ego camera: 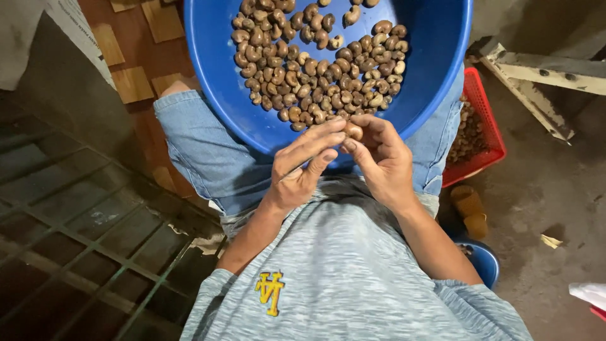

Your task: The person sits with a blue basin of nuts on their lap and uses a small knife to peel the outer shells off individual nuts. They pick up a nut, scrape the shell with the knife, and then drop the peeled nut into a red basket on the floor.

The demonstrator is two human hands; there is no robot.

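Observation:
A large blue plastic basin rests on my lap, on denim shorts, holding several brown cashew nuts heaped in its middle. Both hands meet at the basin's near rim. My left hand and my right hand pinch one single cashew nut between their fingertips, just over the rim. The thumbs of both hands press against this nut from below. The nut's underside is hidden by my fingers.
A red plastic basket with brownish shells or nuts stands on the concrete floor at my right. A small blue bowl sits by my right elbow. A metal grate lies at left, and a wooden frame at upper right.

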